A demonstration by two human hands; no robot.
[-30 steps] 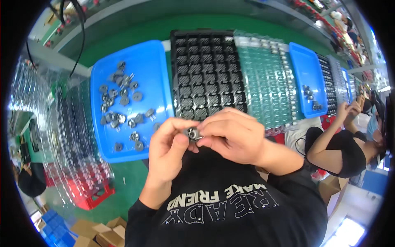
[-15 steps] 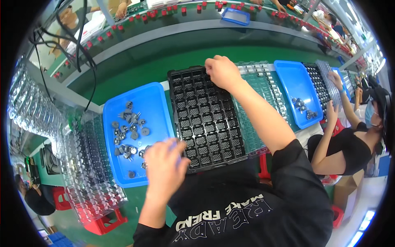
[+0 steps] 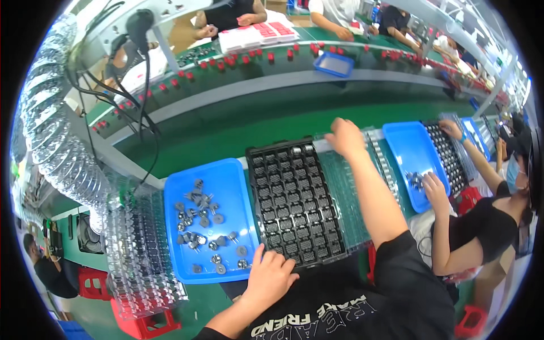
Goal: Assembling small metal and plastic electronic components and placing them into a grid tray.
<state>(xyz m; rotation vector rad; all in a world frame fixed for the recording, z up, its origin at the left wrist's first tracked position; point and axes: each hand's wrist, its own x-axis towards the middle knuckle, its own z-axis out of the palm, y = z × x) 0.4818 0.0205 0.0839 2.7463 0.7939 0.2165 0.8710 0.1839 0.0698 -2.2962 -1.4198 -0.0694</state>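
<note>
A black compartment tray (image 3: 294,207) lies in front of me, with a few small metal parts in its far row. To its left, a blue tray (image 3: 224,175) holds several loose small metal parts (image 3: 198,226). My left hand (image 3: 271,277) rests with fingers spread on the near edge, where the blue and black trays meet. My right hand (image 3: 345,137) reaches out to the far right corner of the black tray and touches the rim of the clear trays (image 3: 348,192) beside it. Whether it holds a part is hidden.
A tall stack of clear trays (image 3: 141,249) stands at my left above a red stool (image 3: 150,323). A green conveyor belt (image 3: 255,122) runs beyond the trays. At the right, a co-worker's hands (image 3: 433,187) work over another blue tray (image 3: 411,153).
One second ago both hands held a small part close to my chest. The right hand then reached to the black tray's far side and moved right; the left hand dropped to the trays' near edge.
</note>
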